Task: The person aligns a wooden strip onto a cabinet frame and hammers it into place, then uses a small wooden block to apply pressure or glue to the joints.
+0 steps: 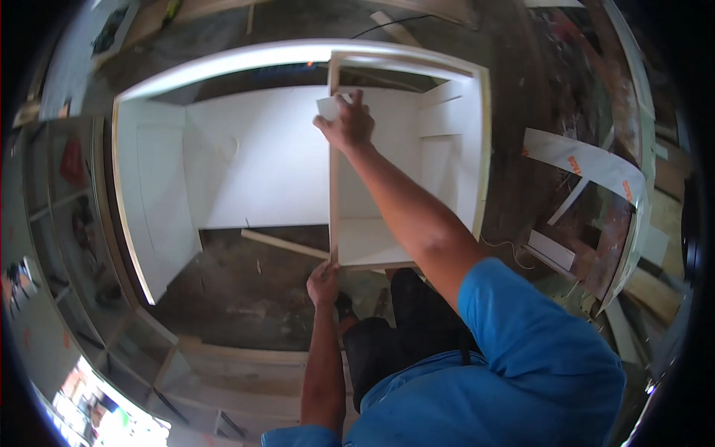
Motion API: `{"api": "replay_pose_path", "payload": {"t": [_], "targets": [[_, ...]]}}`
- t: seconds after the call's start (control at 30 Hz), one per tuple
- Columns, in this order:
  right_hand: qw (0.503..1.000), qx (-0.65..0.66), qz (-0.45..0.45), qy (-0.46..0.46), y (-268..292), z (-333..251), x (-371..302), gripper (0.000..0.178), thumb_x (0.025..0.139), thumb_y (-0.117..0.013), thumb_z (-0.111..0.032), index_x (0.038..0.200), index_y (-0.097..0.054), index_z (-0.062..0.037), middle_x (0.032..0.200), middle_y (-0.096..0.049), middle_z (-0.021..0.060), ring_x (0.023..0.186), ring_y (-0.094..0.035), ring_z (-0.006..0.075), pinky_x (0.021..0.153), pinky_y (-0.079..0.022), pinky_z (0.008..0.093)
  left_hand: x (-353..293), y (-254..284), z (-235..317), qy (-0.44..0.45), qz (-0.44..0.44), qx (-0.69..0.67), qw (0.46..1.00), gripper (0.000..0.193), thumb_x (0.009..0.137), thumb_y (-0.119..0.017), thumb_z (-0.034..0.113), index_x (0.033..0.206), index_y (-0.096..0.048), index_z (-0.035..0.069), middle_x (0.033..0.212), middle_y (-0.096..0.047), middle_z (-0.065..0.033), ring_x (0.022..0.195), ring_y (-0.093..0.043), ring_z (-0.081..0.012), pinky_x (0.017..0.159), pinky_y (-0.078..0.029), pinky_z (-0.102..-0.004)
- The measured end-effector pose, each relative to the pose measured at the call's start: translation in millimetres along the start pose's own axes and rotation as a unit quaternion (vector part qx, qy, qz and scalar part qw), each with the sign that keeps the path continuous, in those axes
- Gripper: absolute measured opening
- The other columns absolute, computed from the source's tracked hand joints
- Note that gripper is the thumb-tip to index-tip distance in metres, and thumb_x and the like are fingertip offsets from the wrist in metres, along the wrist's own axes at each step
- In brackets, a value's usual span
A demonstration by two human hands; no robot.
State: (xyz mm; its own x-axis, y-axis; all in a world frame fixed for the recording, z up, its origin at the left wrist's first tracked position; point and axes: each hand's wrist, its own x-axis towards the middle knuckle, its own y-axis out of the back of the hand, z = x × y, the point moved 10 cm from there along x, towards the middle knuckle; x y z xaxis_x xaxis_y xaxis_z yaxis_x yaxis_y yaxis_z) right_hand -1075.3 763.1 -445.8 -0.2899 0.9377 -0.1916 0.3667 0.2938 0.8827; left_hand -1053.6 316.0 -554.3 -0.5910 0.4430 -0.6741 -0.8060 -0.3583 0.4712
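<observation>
In front of me stands a white cabinet carcass (257,160) with pale wood edges. An upright divider panel (334,194) splits it into a wide left bay and a narrower right bay. My right hand (348,123) reaches to the upper part of the divider. Its fingers are closed on a small white rectangular piece (327,109) lying against the divider's edge. Lower down, my left hand (322,283) grips the bottom near corner of the divider, fingers wrapped round it.
A wooden strip (287,244) lies on the floor below the left bay. Shelving frames (67,208) stand at the left. On the right are a curved white sheet (585,160), a small white board (551,249) and several timber offcuts. A thin cord (514,249) trails beside the cabinet.
</observation>
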Motion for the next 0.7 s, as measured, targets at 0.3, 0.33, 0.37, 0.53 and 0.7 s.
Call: {"api": "replay_pose_path", "payload": {"t": [0.3,0.33,0.37,0.53,0.7], "targets": [[0.965,0.109,0.206,0.115,170,161,-25,0.065,0.073,-0.08,-0.051,0.124,-0.064,-0.0126,0.122,-0.055,0.0133,0.107,-0.064,0.0326,0.083,-0.056,0.0422,7,4,65,0.022,-0.006,0.261,0.965,0.033,0.075,-0.079,0.031,0.084,-0.069,0.001,0.089,-0.072,-0.0188,0.09,-0.07,-0.0348,0.079,-0.054,-0.0434],[0.973,0.121,0.186,0.067,191,188,-50,0.06,0.075,-0.08,-0.044,0.124,-0.063,-0.014,0.126,-0.055,0.0138,0.109,-0.061,0.0335,0.085,-0.055,0.0429,12,16,75,0.004,0.003,0.266,0.964,0.033,0.075,-0.079,0.031,0.084,-0.069,0.001,0.089,-0.072,-0.0188,0.09,-0.07,-0.0348,0.079,-0.054,-0.0434],[0.977,0.139,0.163,0.017,207,216,-76,0.056,0.076,-0.08,-0.038,0.125,-0.062,-0.0154,0.129,-0.054,0.0143,0.11,-0.058,0.0345,0.087,-0.054,0.0436,16,39,82,0.007,0.029,0.251,0.968,0.035,0.075,-0.079,0.032,0.084,-0.069,0.0,0.089,-0.072,-0.0188,0.089,-0.07,-0.0353,0.079,-0.053,-0.0438],[0.875,0.26,0.295,-0.281,276,557,-337,0.073,0.072,-0.087,-0.034,0.133,-0.054,-0.0099,0.12,-0.056,0.0142,0.109,-0.057,0.0299,0.091,-0.049,0.0437,-3,-13,159,-0.112,-0.088,0.159,0.977,0.042,0.078,-0.078,0.037,0.096,-0.071,0.0,0.09,-0.072,-0.0181,0.082,-0.069,-0.0294,0.076,-0.054,-0.0411],[0.783,0.034,0.166,-0.598,321,626,-635,0.067,0.078,-0.072,-0.057,0.122,-0.063,-0.0067,0.11,-0.07,0.0137,0.101,-0.069,0.0286,0.078,-0.055,0.042,-112,18,259,-0.122,-0.279,-0.045,0.951,0.047,0.098,-0.06,0.038,0.12,-0.061,-0.004,0.105,-0.069,-0.0144,0.101,-0.065,-0.0228,0.089,-0.051,-0.0385]]}}
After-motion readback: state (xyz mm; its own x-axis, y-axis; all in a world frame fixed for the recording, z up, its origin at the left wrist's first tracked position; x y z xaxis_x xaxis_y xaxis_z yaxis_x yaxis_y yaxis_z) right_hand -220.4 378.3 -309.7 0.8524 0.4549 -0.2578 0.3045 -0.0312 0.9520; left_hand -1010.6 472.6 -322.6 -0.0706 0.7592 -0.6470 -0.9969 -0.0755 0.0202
